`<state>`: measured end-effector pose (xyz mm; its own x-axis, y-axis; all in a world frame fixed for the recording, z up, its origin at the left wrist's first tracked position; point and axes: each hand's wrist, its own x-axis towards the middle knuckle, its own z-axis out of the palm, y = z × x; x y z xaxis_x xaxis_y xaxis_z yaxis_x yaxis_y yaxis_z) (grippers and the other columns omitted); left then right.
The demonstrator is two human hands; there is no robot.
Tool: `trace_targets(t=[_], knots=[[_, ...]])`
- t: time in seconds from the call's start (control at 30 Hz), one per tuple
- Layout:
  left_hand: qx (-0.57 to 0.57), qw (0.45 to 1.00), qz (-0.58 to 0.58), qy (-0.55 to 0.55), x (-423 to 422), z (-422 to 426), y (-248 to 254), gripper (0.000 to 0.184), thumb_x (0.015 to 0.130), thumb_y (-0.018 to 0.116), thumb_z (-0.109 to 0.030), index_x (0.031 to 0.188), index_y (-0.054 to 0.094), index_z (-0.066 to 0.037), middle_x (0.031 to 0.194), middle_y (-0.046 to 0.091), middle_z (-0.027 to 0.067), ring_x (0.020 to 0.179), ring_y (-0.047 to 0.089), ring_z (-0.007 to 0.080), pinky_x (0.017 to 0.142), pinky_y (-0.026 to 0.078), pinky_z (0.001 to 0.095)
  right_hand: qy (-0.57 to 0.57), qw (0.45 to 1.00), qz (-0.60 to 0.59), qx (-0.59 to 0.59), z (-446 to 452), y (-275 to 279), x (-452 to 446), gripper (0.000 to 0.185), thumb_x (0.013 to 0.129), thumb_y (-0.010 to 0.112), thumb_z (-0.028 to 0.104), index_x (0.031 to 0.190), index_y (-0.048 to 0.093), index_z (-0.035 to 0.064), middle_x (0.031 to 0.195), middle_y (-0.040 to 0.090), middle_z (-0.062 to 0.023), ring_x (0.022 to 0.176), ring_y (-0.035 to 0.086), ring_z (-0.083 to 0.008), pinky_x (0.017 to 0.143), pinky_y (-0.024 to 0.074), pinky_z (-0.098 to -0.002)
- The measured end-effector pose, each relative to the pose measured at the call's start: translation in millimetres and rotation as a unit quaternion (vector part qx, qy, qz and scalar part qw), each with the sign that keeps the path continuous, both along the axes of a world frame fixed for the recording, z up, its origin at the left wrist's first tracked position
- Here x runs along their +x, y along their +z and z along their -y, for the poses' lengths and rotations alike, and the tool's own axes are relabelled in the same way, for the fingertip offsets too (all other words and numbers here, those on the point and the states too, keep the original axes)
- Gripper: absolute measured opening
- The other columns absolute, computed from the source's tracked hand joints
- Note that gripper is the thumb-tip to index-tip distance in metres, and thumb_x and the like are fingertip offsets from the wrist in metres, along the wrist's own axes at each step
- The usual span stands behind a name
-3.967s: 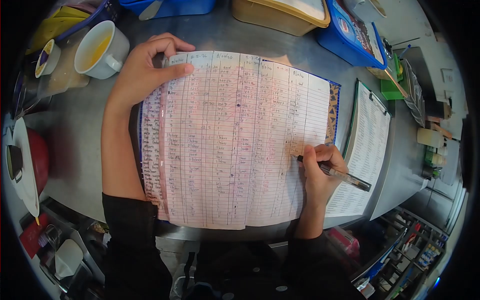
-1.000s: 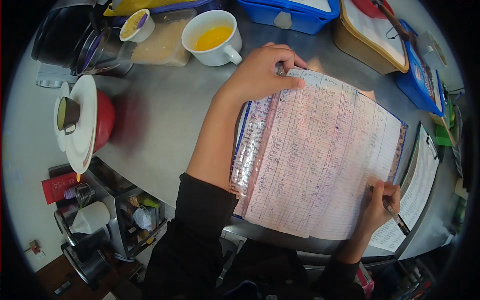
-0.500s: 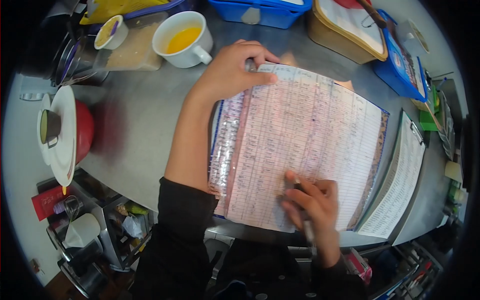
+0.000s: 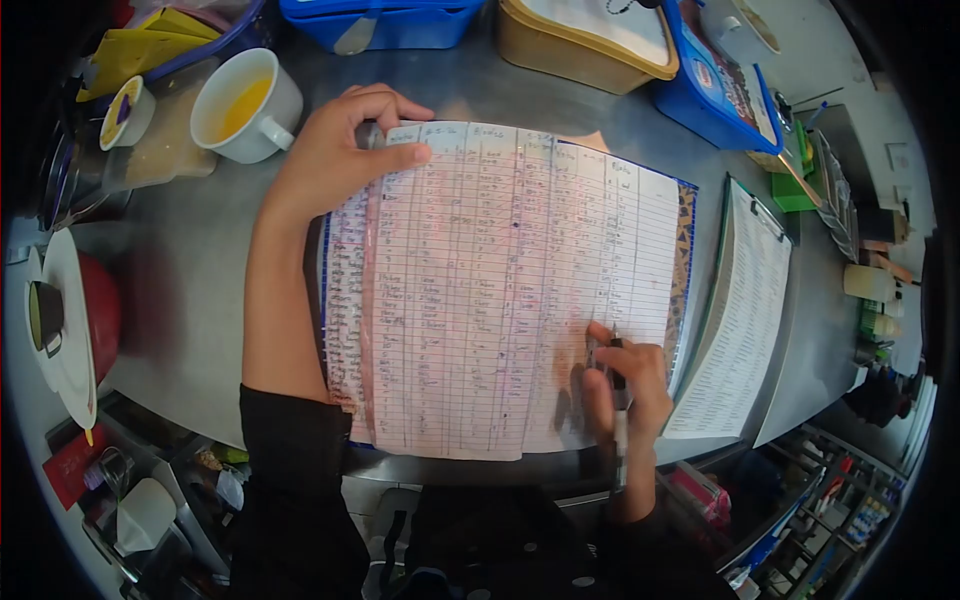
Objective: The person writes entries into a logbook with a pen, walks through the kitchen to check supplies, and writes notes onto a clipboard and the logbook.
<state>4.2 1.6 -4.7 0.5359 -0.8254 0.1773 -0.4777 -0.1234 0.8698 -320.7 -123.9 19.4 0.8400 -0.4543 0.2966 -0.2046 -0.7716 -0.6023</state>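
Observation:
An open ruled notebook lies on the metal counter, its pages covered in handwritten columns. The right-hand part of the page carries fewer entries. At the top left corner, my left hand grips the notebook, thumb on the page and fingers curled past the upper edge. My right hand is closed around a pen, over the lower right of the page. The pen's rear end points down toward my body. Its tip is hard to make out among the fingers.
Left of the notebook stand a white cup with yellow liquid and a red pot. A clipboard with printed sheets lies to the right. Blue tubs and a tan tub line the back.
The view has shifted right, so the counter items appear further left. My right hand has moved rightward across the page with the pen. My left hand keeps its place on the notebook's corner.

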Motion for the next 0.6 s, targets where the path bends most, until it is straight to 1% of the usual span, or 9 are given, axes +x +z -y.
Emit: trace_targets(t=[0.03, 0.07, 0.13, 0.17, 0.23, 0.27, 0.4, 0.47, 0.6], knots=[[0.005, 1.000, 0.004, 0.005, -0.3, 0.1, 0.0, 0.037, 0.072, 0.074, -0.010, 0.067, 0.038, -0.008, 0.104, 0.065, 0.0080, 0.101, 0.050, 0.0172, 0.095, 0.034, 0.0325, -0.001, 1.000, -0.002, -0.004, 6.3, -3.0, -5.4, 0.025, 0.073, 0.071, 0.000, 0.095, 0.061, 0.0020, 0.103, 0.066, -0.0150, 0.075, 0.056, -0.0208, 0.068, 0.0466, -0.0295], [0.010, 1.000, 0.008, 0.011, -0.3, 0.8, -0.4, 0.036, 0.072, 0.074, -0.010, 0.066, 0.038, -0.009, 0.104, 0.065, 0.0076, 0.102, 0.050, 0.0172, 0.096, 0.033, 0.0326, -0.034, 0.984, 0.059, 0.164, 13.4, -6.6, -10.9, 0.023, 0.077, 0.069, 0.001, 0.099, 0.059, 0.0015, 0.099, 0.067, -0.0148, 0.076, 0.055, -0.0175, 0.067, 0.0458, -0.0290], [0.004, 1.000, 0.010, 0.010, -0.5, 1.0, -0.8, 0.035, 0.072, 0.075, -0.012, 0.067, 0.041, -0.007, 0.104, 0.066, 0.0069, 0.101, 0.050, 0.0183, 0.096, 0.034, 0.0337, -0.078, 0.919, 0.141, 0.360, 20.1, 3.6, -6.5, 0.017, 0.087, 0.060, 0.003, 0.103, 0.053, 0.0002, 0.083, 0.066, -0.0119, 0.076, 0.054, -0.0091, 0.062, 0.0435, -0.0255], [0.002, 1.000, 0.013, 0.010, -0.7, 1.1, -1.1, 0.034, 0.071, 0.076, -0.015, 0.067, 0.043, -0.006, 0.103, 0.067, 0.0063, 0.100, 0.051, 0.0195, 0.096, 0.034, 0.0347, -0.080, 0.920, 0.140, 0.358, 22.2, 6.1, 1.0, 0.017, 0.087, 0.060, 0.003, 0.103, 0.053, 0.0002, 0.083, 0.066, -0.0119, 0.076, 0.054, -0.0091, 0.062, 0.0435, -0.0255], [0.003, 1.000, 0.005, 0.011, -1.4, 1.3, -0.6, 0.034, 0.071, 0.075, -0.015, 0.067, 0.043, -0.006, 0.103, 0.067, 0.0063, 0.100, 0.051, 0.0193, 0.096, 0.033, 0.0347, -0.100, 0.910, 0.150, 0.374, 23.6, 7.5, 16.4, 0.018, 0.088, 0.062, 0.008, 0.099, 0.049, 0.0007, 0.075, 0.063, -0.0131, 0.055, 0.052, -0.0094, 0.050, 0.0398, -0.0190], [0.005, 1.000, -0.003, 0.015, -1.6, 1.6, -0.5, 0.035, 0.071, 0.075, -0.015, 0.066, 0.042, -0.006, 0.103, 0.067, 0.0064, 0.100, 0.051, 0.0191, 0.097, 0.033, 0.0347, -0.150, 0.894, 0.157, 0.391, 22.7, 8.4, 21.5, 0.015, 0.083, 0.063, -0.003, 0.084, 0.049, 0.0022, 0.069, 0.062, -0.0080, 0.058, 0.055, -0.0066, 0.053, 0.0400, -0.0180], [-0.001, 1.000, -0.007, 0.008, -0.3, 1.5, -1.2, 0.035, 0.072, 0.075, -0.015, 0.066, 0.041, -0.006, 0.103, 0.067, 0.0063, 0.100, 0.051, 0.0186, 0.097, 0.032, 0.0344, -0.173, 0.896, 0.172, 0.371, 29.3, -9.9, 16.9, 0.026, 0.080, 0.064, -0.010, 0.065, 0.047, 0.0037, 0.059, 0.058, -0.0060, 0.046, 0.047, -0.0046, 0.043, 0.0352, -0.0186], [0.023, 1.000, -0.012, 0.014, -0.9, 1.1, 0.1, 0.035, 0.073, 0.073, -0.007, 0.066, 0.038, -0.008, 0.106, 0.064, 0.0085, 0.103, 0.050, 0.0158, 0.093, 0.036, 0.0311, -0.173, 0.905, 0.177, 0.347, 28.5, -14.3, 16.3, 0.026, 0.080, 0.064, -0.009, 0.065, 0.048, 0.0033, 0.059, 0.058, -0.0060, 0.045, 0.046, -0.0045, 0.042, 0.0344, -0.0185], [0.018, 1.000, -0.017, 0.007, 0.5, 1.1, -1.1, 0.035, 0.073, 0.072, -0.007, 0.067, 0.038, -0.008, 0.106, 0.064, 0.0085, 0.102, 0.050, 0.0152, 0.092, 0.036, 0.0304, -0.173, 0.919, 0.171, 0.309, 30.4, -19.0, 13.9, 0.025, 0.079, 0.064, -0.008, 0.064, 0.048, 0.0022, 0.059, 0.058, -0.0063, 0.046, 0.047, -0.0042, 0.043, 0.0338, -0.0180]])
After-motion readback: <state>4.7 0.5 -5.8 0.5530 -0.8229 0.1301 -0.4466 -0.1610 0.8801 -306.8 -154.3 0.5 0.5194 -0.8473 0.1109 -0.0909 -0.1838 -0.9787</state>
